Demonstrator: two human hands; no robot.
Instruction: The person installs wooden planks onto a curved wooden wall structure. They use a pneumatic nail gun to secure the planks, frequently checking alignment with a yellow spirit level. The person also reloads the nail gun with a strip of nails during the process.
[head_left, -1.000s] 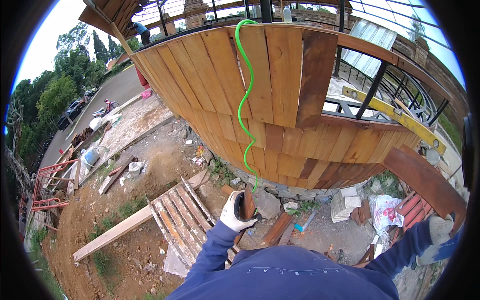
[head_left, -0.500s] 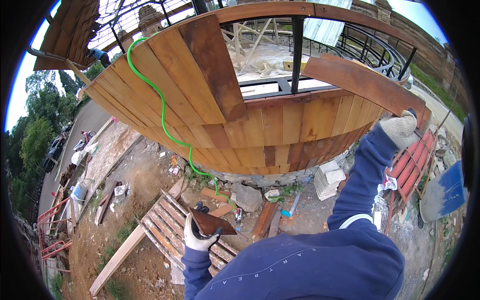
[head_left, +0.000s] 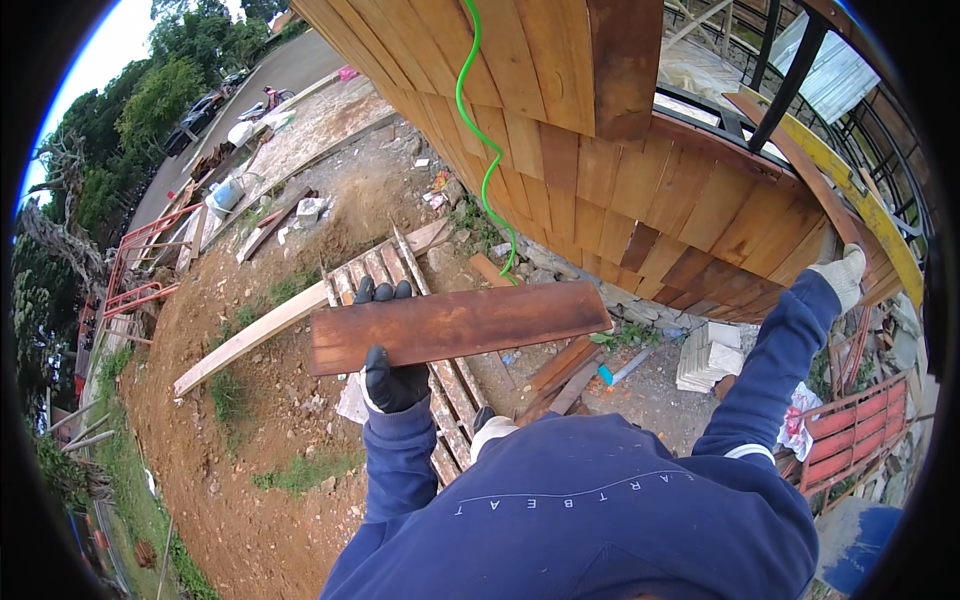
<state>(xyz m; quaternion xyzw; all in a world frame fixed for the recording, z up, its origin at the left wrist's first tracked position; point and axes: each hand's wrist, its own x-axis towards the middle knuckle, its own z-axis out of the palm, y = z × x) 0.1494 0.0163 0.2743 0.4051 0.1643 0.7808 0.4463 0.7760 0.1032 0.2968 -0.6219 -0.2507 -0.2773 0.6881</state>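
Reddish-brown wood, long, flat and darkly mottled, the board (head_left: 465, 325) in the head view sits above weathered slats (head_left: 378, 268), its left part gripped by the left hand (head_left: 396, 386), whose black-coated fingers (head_left: 377, 372) pinch both long edges, while the right hand (head_left: 843, 278) clasps a second plank's (head_left: 800, 168) near end.

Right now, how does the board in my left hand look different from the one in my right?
The left-hand board shows its broad face; the right-hand board appears as a narrow strip.
The left-hand board runs nearly level across the view; the right-hand board slants from upper left down to your right hand, alongside the yellow level.
Both are brown wood, each gripped near one end.
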